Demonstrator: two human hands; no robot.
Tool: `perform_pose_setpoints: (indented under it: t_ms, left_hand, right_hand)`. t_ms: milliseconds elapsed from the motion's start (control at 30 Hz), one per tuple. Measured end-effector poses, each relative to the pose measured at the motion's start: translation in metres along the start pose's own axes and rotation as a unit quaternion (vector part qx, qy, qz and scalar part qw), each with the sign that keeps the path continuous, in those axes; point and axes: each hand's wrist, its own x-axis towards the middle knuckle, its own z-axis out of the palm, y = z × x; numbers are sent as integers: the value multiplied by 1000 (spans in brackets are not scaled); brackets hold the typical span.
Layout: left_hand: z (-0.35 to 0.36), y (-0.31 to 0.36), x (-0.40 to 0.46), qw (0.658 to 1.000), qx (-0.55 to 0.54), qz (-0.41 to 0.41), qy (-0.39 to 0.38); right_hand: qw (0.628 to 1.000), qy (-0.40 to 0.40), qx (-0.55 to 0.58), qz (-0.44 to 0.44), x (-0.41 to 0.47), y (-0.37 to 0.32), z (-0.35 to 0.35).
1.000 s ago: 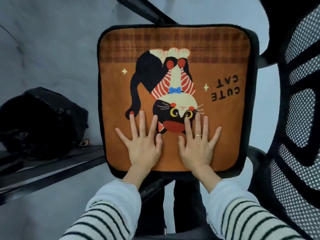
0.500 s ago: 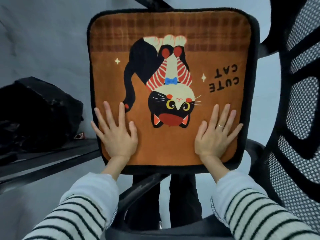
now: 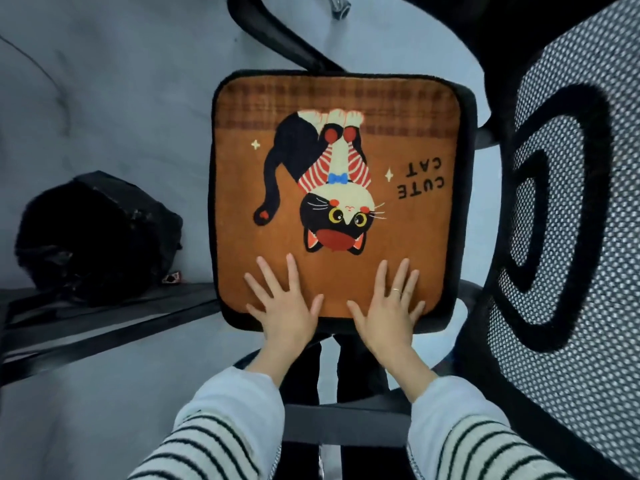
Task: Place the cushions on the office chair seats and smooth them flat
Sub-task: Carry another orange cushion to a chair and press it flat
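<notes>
An orange cushion [image 3: 408, 237] with a black border, a cartoon cat and the words "CUTE CAT" lies flat on an office chair seat, seen from above with the print upside down. My left hand [image 3: 284, 303] lies flat with spread fingers on the cushion's near edge, left of centre. Beside it, my right hand [image 3: 389, 306], wearing a ring, presses flat on the near edge right of centre. The seat itself is hidden under the cushion.
A black mesh chair backrest [image 3: 561, 237] fills the right side. A black bag [image 3: 93, 237] sits on the grey floor at the left, beside a dark rail [image 3: 104, 317]. Black chair arms [image 3: 277, 32] show beyond the cushion and the chair base [image 3: 346, 424] below my wrists.
Both hands slid outward across the cushion, then came back together near the front edge. The view pulled back, so the cushion looks smaller and farther.
</notes>
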Motion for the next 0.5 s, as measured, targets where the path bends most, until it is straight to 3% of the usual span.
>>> perform_pose_setpoints:
  t_ms: [233,367,500]
  left_hand:
    - [1,15,2,999,24,-15,-17]
    - [0,32,-15,995,23,23,-97]
    - [11,25,-11,994,51,35,-96]
  right_hand:
    - [999,-10,-31,8,5,-6,-4]
    - [998,-58,-28,-25,-3,-4,-15]
    - [991,-99,-61,-64,2,4,-15]
